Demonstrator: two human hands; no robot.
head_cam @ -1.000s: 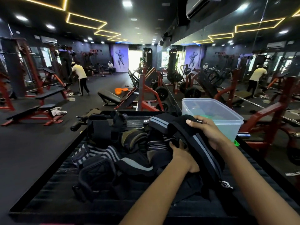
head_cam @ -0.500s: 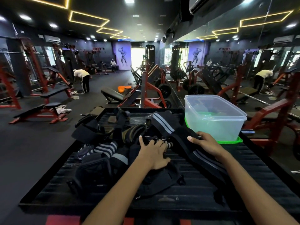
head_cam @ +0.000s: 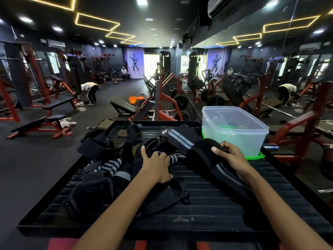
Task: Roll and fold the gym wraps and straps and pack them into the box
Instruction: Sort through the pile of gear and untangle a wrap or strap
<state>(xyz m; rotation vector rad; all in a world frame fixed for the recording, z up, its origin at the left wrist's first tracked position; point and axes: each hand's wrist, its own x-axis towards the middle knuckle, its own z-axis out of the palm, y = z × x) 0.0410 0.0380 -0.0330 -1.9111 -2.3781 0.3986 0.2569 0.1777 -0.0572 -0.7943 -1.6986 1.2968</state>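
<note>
A: Where's the box?
B: Clear plastic box (head_cam: 234, 131), far right of the black ribbed platform (head_cam: 207, 201), sitting on its green lid (head_cam: 255, 156). Open top; no wraps visible in it. Its right side is close to the platform's right edge, w/ a chrome bar end (head_cam: 270, 146) just past it.
A: Hands?
B: Right hand (head_cam: 232, 157) is curled on a long black strap w/ a grey stripe (head_cam: 182, 139), thumb on top, fingers wrapped over the far side. The strap runs from the platform's far middle, under that hand, back along the right forearm. Hand sits just in front of the box's near wall; can't tell if they touch.
A: Left?
B: Left hand (head_cam: 156, 165) lies palm down on the pile of wraps (head_cam: 111, 165), fingers bent, thumb out toward a rolled dark wrap (head_cam: 149, 143). It presses rather than grips, as far as can be seen; what's under the palm is hidden.
A: Free space?
B: Pile fills the left and centre, a black pad (head_cam: 91, 193) lying near the left rim. A striped black-and-white wrap (head_cam: 173, 157) pokes out between the hands. Bare ribbed surface lies between the forearms toward the right, and along the near rim. Beyond the far edge: red gym frames (head_cam: 162, 105), well apart.
</note>
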